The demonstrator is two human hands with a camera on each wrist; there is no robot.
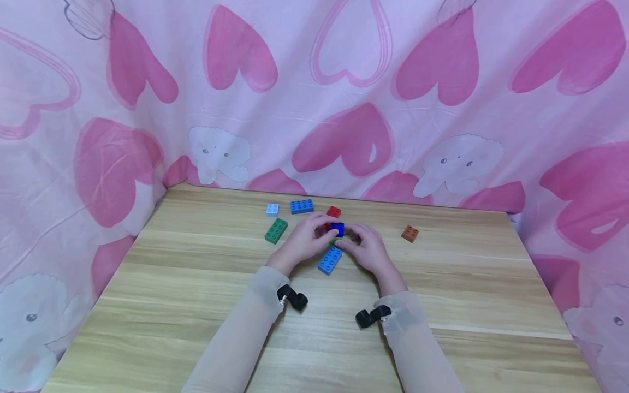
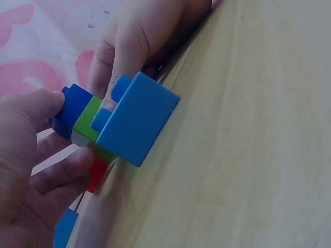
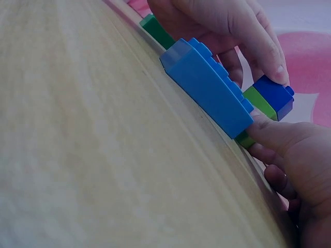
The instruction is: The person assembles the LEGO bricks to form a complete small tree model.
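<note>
My left hand (image 1: 307, 238) pinches a dark blue brick (image 1: 337, 228) with the thumb on it. Directly under that brick is a lime green brick (image 3: 259, 103), its studs hidden by the blue one. My right hand (image 1: 366, 249) grips the lime green brick low down, thumb at its near side, as the right wrist view shows. Just in front of both hands a light blue eight-stud brick (image 1: 330, 260) lies on the table, studs up. It covers part of the green brick in the left wrist view (image 2: 137, 121).
Behind the hands sits a red brick (image 1: 334, 210). To the left lie a green brick (image 1: 276, 231), a pale blue brick (image 1: 272, 209) and another blue brick (image 1: 302, 206). A brown brick (image 1: 410, 233) lies to the right. A pink heart-patterned curtain (image 1: 344, 136) borders the wooden table (image 1: 196, 305).
</note>
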